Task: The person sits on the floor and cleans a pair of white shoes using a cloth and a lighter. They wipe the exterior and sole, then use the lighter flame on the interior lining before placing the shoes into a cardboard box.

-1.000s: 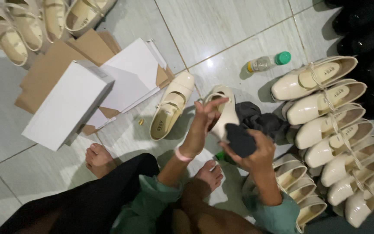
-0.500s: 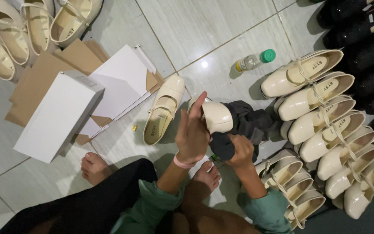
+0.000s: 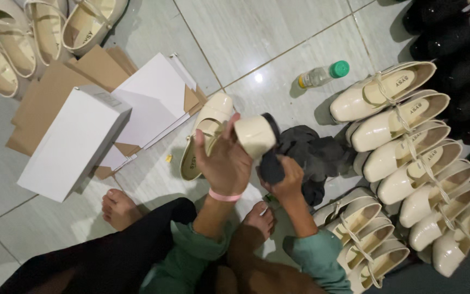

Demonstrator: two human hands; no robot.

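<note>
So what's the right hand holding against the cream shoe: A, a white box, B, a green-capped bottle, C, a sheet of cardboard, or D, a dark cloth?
D: the right hand presses a dark cloth to the cream shoe that the left hand holds up.

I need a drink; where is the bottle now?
In the head view, the bottle lies on the floor tiles at upper right, just left of the cream shoes.

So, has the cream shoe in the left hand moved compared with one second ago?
Yes. The cream shoe was lifted leftward, away from the grey cloth pile, toward the flat shoe on the floor.
</note>
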